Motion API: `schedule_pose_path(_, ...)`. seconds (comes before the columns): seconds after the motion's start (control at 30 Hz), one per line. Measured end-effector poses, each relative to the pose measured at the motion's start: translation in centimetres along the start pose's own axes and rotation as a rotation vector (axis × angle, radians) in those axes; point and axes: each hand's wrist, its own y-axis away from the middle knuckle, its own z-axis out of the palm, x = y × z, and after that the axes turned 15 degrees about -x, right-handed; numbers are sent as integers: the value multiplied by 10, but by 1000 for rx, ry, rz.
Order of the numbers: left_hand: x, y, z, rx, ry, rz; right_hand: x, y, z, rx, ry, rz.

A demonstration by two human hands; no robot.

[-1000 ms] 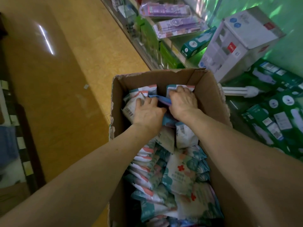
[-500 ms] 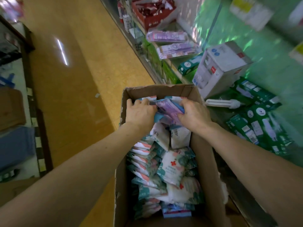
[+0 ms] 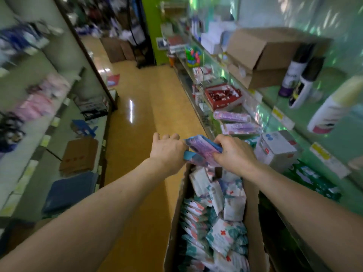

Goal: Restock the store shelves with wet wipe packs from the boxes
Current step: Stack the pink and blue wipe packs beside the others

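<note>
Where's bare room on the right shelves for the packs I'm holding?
Best patch: the green upper shelf in front of the cardboard carton, beside the spray cans. The lower shelf is crowded, with the red box, purple packs, white box and green boxes close together. The aisle floor left of the open box is also bare.

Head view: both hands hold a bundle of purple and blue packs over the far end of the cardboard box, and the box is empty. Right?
Not empty. The head view shows the cardboard box filled with wet wipe packs. The rest holds: the left hand and right hand grip the bundle over its far end.
</note>
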Motion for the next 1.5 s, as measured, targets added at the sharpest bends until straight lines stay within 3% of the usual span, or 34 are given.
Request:
schedule_pose_path(0.3,-83,128,-71,154,-6,-291,-145,26,-80,84,31,-378)
schedule_pose_path(0.67,-190,340,-110,322,-60,-713,-351,90,-120,217,-32,-846)
schedule_pose_path(1.17,-242,707,-109,480,-181,-1197,-612,311,-129,341,-153,-1338)
schedule_pose_path(1.5,-255,868,-72,482,-244,-1429,-733,441,-104,361,-240,-1565)
